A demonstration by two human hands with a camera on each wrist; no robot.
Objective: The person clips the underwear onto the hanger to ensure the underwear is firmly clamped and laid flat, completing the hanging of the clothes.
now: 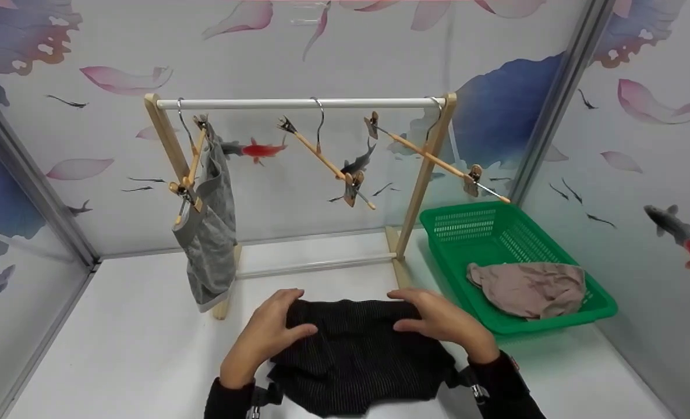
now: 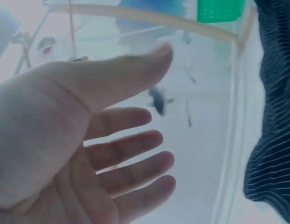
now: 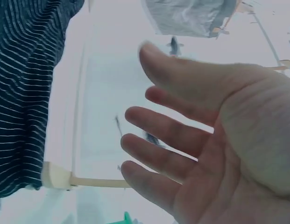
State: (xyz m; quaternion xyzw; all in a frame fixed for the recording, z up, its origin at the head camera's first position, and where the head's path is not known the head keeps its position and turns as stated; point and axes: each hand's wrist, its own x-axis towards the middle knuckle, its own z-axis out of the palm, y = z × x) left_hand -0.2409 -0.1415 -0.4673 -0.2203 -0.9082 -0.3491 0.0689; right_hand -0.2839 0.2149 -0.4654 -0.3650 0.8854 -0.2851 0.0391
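A black garment with thin pale stripes point(image 1: 362, 355) lies spread on the white table in front of me. My left hand point(image 1: 272, 329) hovers over its upper left corner, thumb and fingers apart, holding nothing. Over the upper right corner is my right hand point(image 1: 443, 320), its fingers likewise relaxed and spread. Both wrist views show bare palms, with a gap between each hand and the striped cloth point(image 2: 280, 116). A grey garment point(image 1: 213, 215) hangs from the left clip hanger point(image 1: 193, 163) on the rack.
A wooden rack with a white rail point(image 1: 240, 104) stands behind the garment. Two bare clip hangers, a middle one point(image 1: 315, 151) and a right one point(image 1: 432, 157), hang from it. At right, a green basket point(image 1: 455, 256) contains a pinkish cloth point(image 1: 531, 288). Printed walls enclose the table.
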